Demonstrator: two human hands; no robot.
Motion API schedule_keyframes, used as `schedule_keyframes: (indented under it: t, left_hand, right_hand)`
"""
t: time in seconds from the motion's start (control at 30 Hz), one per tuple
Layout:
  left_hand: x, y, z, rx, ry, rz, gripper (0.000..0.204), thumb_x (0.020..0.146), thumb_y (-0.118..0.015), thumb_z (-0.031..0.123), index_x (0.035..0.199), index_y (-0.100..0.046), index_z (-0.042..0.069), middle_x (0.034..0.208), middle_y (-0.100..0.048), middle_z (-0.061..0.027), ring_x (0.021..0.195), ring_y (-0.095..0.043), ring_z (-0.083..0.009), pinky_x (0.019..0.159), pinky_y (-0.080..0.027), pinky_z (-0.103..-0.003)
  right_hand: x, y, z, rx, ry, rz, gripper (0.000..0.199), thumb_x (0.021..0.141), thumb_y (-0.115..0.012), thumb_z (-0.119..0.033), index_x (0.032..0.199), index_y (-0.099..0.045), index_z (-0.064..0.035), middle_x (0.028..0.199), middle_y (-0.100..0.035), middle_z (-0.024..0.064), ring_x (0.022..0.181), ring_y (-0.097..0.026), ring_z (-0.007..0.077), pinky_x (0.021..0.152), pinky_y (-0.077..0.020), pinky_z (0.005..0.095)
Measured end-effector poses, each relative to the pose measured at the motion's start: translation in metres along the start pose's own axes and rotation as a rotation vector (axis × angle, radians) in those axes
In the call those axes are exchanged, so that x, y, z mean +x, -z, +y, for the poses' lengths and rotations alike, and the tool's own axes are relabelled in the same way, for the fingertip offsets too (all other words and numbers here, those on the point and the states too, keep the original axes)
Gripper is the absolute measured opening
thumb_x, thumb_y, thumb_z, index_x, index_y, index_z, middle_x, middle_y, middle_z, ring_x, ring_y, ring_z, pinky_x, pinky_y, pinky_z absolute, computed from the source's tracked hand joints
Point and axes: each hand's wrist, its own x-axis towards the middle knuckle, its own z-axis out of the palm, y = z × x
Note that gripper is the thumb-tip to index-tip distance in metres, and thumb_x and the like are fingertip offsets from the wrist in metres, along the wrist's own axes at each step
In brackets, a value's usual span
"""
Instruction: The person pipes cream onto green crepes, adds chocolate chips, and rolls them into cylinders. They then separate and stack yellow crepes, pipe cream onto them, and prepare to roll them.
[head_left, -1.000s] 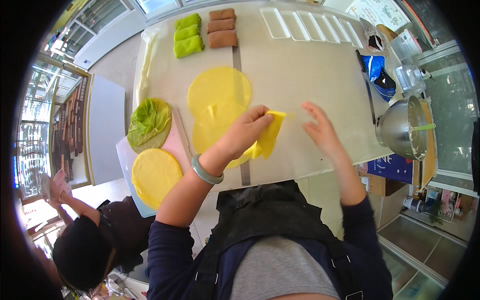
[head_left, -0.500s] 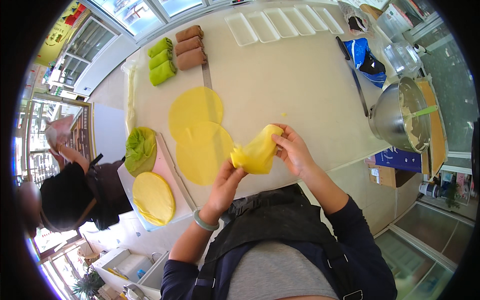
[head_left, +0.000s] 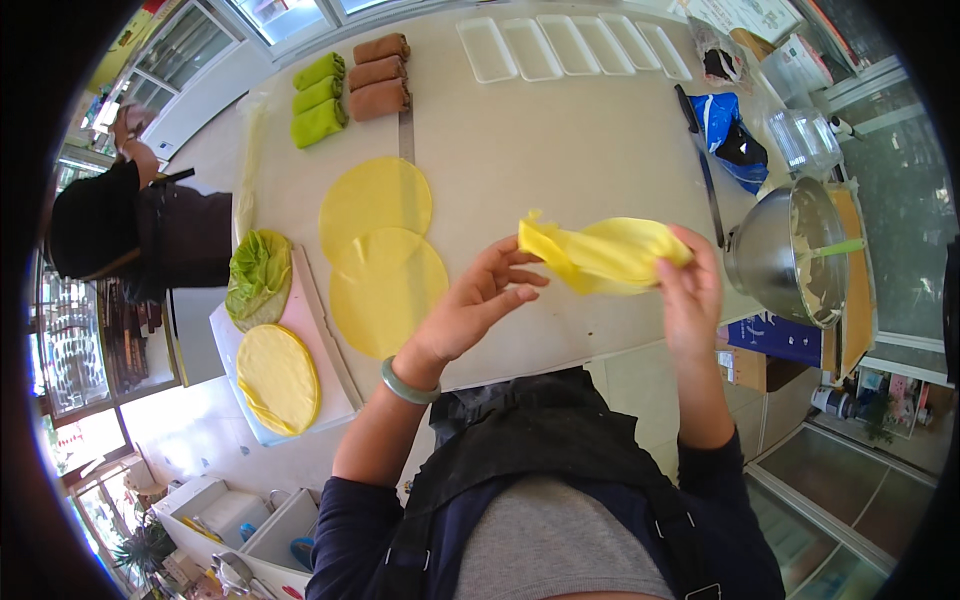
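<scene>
Thin, floppy yellow sheet point(head_left: 605, 255) up over the pale beige tabletop point(head_left: 570, 145)

And there it is, held out in front of the black apron point(head_left: 535, 425)! The right hand point(head_left: 695, 290) has one end, its grip clamped on the yellow between thumb and fingers. Across at the ruffled end, the left hand point(head_left: 470, 310): thumb and fingers apart, right up by the edge, and I can't tell whether they touch it. To the left, two round, flat yellow sheets point(head_left: 385, 290) lie overlapped. Past them, a stack of round yellow sheets point(head_left: 277, 378) sits on a pale pink board point(head_left: 309, 310), beside a crumpled green sheet point(head_left: 258, 275). Far side, soft green rolls point(head_left: 318, 100) next to brown rolls point(head_left: 380, 75). Over right, a steel bowl point(head_left: 748, 260) with a green-handled spatula point(head_left: 838, 248) inside.
</scene>
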Motion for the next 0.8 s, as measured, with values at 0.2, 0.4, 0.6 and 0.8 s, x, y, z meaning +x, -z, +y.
schedule_keyframes:
  t: [0.2, 0.4, 0.6, 0.8]
  left_hand:
    - [-0.052, 0.019, -0.005, 0.405, 0.176, 0.148, 0.058, 0.105, -0.058, 0.006, 0.159, -0.038, 0.007, 0.139, -0.058, -0.0114, 0.117, -0.062, -0.0179, 0.101, -0.052, -0.034]
    - [-0.174, 0.076, 0.008, 0.899, 0.123, 0.788, 0.015, 0.089, -0.073, 0.003, 0.104, -0.072, 0.002, 0.098, -0.064, -0.0082, 0.078, -0.058, -0.018, 0.067, -0.049, -0.03]
    - [-0.314, 0.133, 0.025, 1.281, 0.286, 1.114, 0.021, 0.082, -0.079, 0.006, 0.102, -0.071, 0.006, 0.103, -0.065, -0.0091, 0.097, -0.061, -0.0285, 0.086, -0.052, -0.039]
    - [-0.406, 0.182, 0.03, 1.356, 0.272, 1.054, 0.031, 0.08, -0.08, 0.007, 0.11, -0.071, 0.008, 0.115, -0.066, -0.0098, 0.116, -0.059, -0.0333, 0.102, -0.048, -0.043]
  right_hand:
    - [-0.062, 0.101, 0.05, -0.711, -0.19, 0.403, 0.047, 0.1, -0.065, -0.006, 0.145, -0.051, -0.0051, 0.136, -0.06, 0.0161, 0.126, -0.06, 0.0283, 0.103, -0.0512, 0.0395]
    - [-0.057, 0.054, 0.055, -1.222, 0.16, 0.034, 0.057, 0.092, -0.073, -0.007, 0.145, -0.052, -0.0045, 0.144, -0.055, 0.0234, 0.135, -0.051, 0.0419, 0.115, -0.0397, 0.0484]
    - [-0.026, -0.146, 0.064, -0.823, 0.331, -0.651, 0.035, 0.087, -0.078, -0.008, 0.121, -0.069, -0.0098, 0.116, -0.069, 0.0107, 0.111, -0.063, 0.0322, 0.102, -0.0459, 0.043]
    - [-0.068, -0.347, 0.088, -0.397, 0.431, -1.296, 0.015, 0.09, -0.075, -0.016, 0.104, -0.07, -0.0116, 0.1, -0.071, 0.0065, 0.097, -0.066, 0.0268, 0.089, -0.0475, 0.0405]
